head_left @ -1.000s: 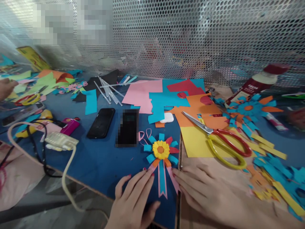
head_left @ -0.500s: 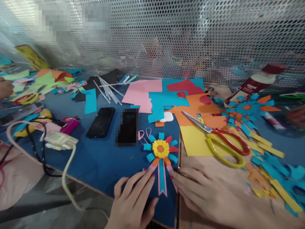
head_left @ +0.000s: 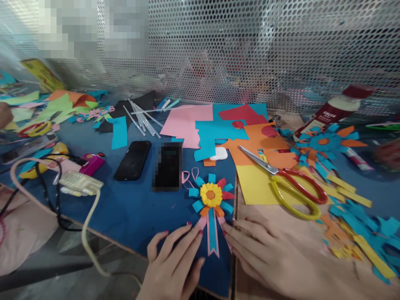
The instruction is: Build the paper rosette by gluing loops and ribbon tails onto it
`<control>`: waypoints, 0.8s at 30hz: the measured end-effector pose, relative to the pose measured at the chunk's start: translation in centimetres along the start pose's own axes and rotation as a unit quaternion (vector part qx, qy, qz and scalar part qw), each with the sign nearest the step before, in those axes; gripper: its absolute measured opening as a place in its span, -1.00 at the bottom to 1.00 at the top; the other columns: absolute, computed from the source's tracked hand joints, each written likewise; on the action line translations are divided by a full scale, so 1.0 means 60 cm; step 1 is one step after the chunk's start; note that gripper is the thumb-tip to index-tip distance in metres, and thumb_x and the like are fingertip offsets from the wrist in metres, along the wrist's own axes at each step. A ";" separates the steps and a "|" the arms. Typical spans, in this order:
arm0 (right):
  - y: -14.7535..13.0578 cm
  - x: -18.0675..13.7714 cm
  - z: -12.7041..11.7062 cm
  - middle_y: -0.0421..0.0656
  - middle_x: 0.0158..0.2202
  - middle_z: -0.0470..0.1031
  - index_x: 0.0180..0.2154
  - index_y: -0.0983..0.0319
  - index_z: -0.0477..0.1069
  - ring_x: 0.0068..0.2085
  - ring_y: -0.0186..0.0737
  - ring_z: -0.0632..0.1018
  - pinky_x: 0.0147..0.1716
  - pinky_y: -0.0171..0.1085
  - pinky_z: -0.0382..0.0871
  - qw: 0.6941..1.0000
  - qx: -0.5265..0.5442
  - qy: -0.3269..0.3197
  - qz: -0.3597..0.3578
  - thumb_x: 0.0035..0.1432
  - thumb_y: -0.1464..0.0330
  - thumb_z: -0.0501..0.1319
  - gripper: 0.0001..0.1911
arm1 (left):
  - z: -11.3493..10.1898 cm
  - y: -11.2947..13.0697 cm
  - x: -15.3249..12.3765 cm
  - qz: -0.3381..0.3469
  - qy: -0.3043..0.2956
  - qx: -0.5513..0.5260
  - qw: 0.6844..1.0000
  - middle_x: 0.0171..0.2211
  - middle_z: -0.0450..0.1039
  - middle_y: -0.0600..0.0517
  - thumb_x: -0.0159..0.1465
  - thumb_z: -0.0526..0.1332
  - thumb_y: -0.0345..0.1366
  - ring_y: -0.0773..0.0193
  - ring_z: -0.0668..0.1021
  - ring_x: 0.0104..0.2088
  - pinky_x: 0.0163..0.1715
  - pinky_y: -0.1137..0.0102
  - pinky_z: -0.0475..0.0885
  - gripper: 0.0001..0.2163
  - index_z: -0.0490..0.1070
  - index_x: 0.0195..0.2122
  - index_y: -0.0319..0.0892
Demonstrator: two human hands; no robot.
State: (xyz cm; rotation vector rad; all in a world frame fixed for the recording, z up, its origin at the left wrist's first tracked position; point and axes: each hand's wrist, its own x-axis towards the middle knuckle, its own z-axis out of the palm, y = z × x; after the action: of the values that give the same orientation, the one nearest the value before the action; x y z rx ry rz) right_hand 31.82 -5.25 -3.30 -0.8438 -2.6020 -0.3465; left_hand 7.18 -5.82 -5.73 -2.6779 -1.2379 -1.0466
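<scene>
A paper rosette [head_left: 211,195] with a yellow and orange centre, blue and red petals and pink-and-blue ribbon tails [head_left: 213,235] lies flat on the blue table [head_left: 131,208]. My left hand [head_left: 175,262] rests flat, fingers stretched out, with its fingertips against the left pink tail. My right hand [head_left: 265,254] lies flat on brown cardboard [head_left: 296,227], fingertips touching the right pink tail. Neither hand grips anything.
Red-and-yellow scissors [head_left: 290,183] lie on yellow paper to the right. Two phones [head_left: 133,160] sit left of the rosette, with a white cabled device [head_left: 79,185] near the table edge. Coloured paper sheets [head_left: 215,125], a glue bottle [head_left: 334,109] and cut paper flowers [head_left: 328,143] fill the back and right. Perforated metal mesh [head_left: 250,50] stands behind.
My hands shifted only slightly along the ribbon tails; the rosette stays in place. Another person's hand at the far left edge has drawn back.
</scene>
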 end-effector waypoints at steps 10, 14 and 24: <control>-0.014 0.004 0.005 -0.20 -0.02 0.52 -0.16 0.24 0.50 -0.07 -0.12 0.46 -0.06 -0.06 0.30 0.999 0.005 0.003 0.036 0.29 0.42 0.03 -0.73 | -0.005 0.007 0.000 -0.031 -0.022 0.019 0.999 -0.03 0.52 0.05 0.27 0.17 -0.20 0.15 0.44 -0.04 0.00 0.25 0.09 -0.67 0.41 0.06 -0.08; -0.015 0.008 0.002 -0.18 -0.05 0.53 -0.17 0.25 0.50 -0.08 -0.14 0.46 -0.04 -0.07 0.30 0.999 0.013 0.009 0.051 0.29 0.42 0.03 -0.73 | -0.007 0.015 0.005 -0.035 -0.046 0.044 0.997 0.00 0.50 0.06 0.30 0.14 -0.18 0.13 0.44 -0.04 -0.06 0.22 0.11 -0.69 0.41 0.05 -0.06; -0.015 0.004 0.004 -0.20 0.02 0.49 -0.13 0.24 0.49 -0.05 -0.12 0.44 -0.03 -0.06 0.29 0.999 0.005 -0.006 0.033 0.30 0.38 0.04 -0.73 | 0.001 0.021 0.004 -0.064 -0.015 0.017 0.998 -0.02 0.51 0.07 0.28 0.16 -0.12 0.13 0.46 -0.06 -0.06 0.20 0.09 -0.69 0.43 0.02 -0.04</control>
State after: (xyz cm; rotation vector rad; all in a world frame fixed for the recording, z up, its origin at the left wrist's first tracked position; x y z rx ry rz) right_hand 31.02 -5.77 -3.49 -0.9294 -2.5782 -0.3093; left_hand 8.18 -6.54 -5.30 -2.6293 -1.4373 -0.9931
